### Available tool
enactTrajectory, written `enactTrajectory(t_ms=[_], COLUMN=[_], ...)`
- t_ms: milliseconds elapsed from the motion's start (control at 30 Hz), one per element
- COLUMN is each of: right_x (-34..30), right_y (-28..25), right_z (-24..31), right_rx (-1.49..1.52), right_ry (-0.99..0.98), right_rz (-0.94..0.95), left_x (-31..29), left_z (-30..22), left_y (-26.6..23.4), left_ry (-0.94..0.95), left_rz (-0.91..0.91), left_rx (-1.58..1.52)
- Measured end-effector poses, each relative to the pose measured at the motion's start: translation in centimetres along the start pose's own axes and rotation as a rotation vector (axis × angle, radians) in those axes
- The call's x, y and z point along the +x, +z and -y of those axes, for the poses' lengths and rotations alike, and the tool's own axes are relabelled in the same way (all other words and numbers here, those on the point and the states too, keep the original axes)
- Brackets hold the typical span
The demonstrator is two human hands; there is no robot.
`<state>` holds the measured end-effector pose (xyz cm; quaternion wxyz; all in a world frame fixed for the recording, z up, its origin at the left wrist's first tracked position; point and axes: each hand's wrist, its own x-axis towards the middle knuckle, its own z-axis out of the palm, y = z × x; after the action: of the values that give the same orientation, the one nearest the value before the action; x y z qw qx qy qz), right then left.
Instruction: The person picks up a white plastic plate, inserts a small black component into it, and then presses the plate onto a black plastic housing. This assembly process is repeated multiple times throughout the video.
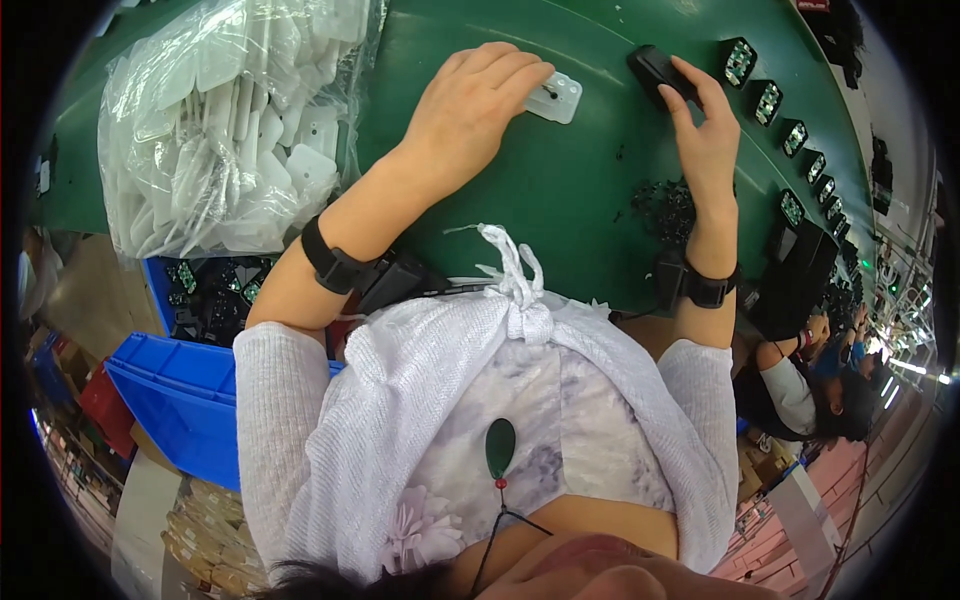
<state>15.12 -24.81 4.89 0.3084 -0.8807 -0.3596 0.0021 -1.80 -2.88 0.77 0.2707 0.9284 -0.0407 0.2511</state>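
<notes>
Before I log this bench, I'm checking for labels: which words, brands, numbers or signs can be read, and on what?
None can be read.
Red patch at the upper right rim: pale marks, too small and blurred.
White plastic plate at the left hand: no lettering visible.
Black housing in the right hand: no lettering visible.

At 10 o'clock, a bag [175, 150] of crinkled, shiny clear plastic film covers smooth white plastic pieces [312, 165]. At 1 o'clock, the small plate [563, 102] looks like smooth white plastic, the case [654, 70] like matt black plastic. The green tabletop [580, 215] is smooth with a soft sheen. At 8 o'clock, the blue bin [180, 410] is smooth plastic. The cardigan [385, 415] is textured knit cloth.
</notes>
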Motion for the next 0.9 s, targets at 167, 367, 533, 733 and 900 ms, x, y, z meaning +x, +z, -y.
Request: enactTrajectory(t_ms=[167,367,533,733,900], right_x=[-0.9,-1.5,-1.2,-1.8,-2.5], right_y=[1.0,2.6,3.8,4.9,5.7], right_z=[3.5,7.0,7.5,7.7,6.8], right_rx=[0.219,0.174,0.085,-0.059,-0.111], right_ry=[-0.079,-0.338,-0.369,-0.417,-0.479], right_rz=[0.003,0.066,0.137,0.104,0.011], left_x=[-0.4,-0.9,-1.0,-1.8,-1.8], left_z=[0.3,0.5,0.3,0.0,-0.9], left_y=[-0.8,-1.9,-1.9,-1.8,-2.1], left_ry=[-0.138,-0.237,-0.179,-0.110,-0.065], left_rz=[-0.077,-0.075,0.004,0.091,0.121], left_rx=[-0.249,-0.340,-0.309,-0.043,0.109])
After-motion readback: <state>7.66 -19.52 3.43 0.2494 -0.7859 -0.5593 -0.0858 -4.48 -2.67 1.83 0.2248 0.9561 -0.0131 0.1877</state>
